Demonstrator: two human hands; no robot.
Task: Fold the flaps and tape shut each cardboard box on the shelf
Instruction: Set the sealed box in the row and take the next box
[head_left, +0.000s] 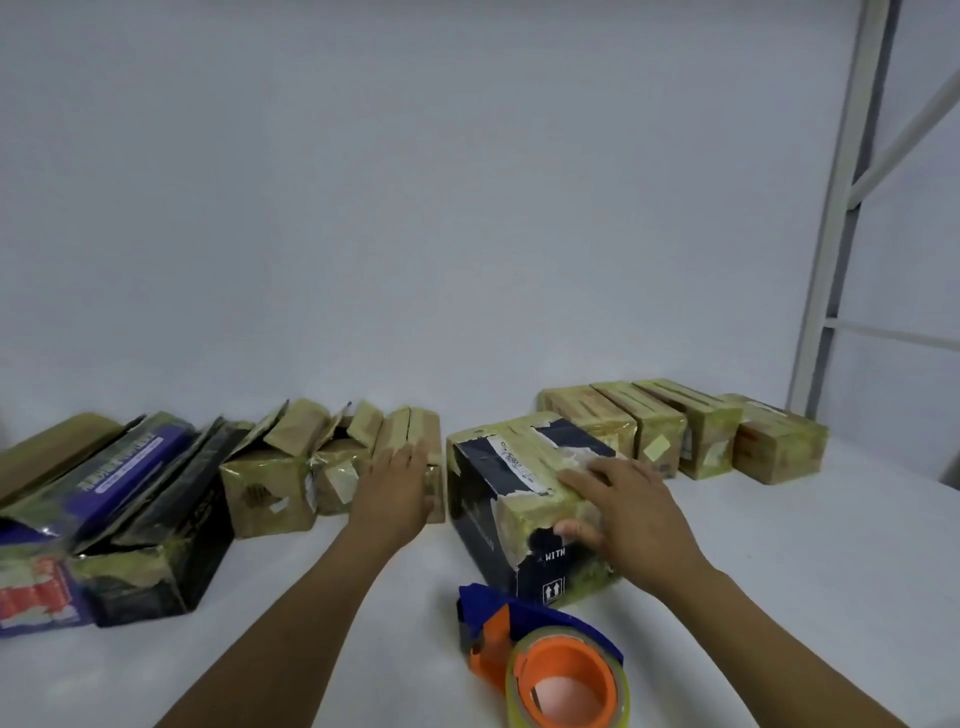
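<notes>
A dark blue box patched with yellowed tape sits closed in the middle of the white shelf. My right hand lies over its near right corner, fingers spread on top and thumb against the side. My left hand reaches with straight fingers to a small brown box just left of it, touching its closed flaps. A tape dispenser in blue and orange with a clear roll lies on the shelf in front of the dark box.
Left of the small box stand two brown boxes with raised flaps and a large black and purple carton lying open. Several taped brown boxes line the back right. A grey metal upright rises at the right.
</notes>
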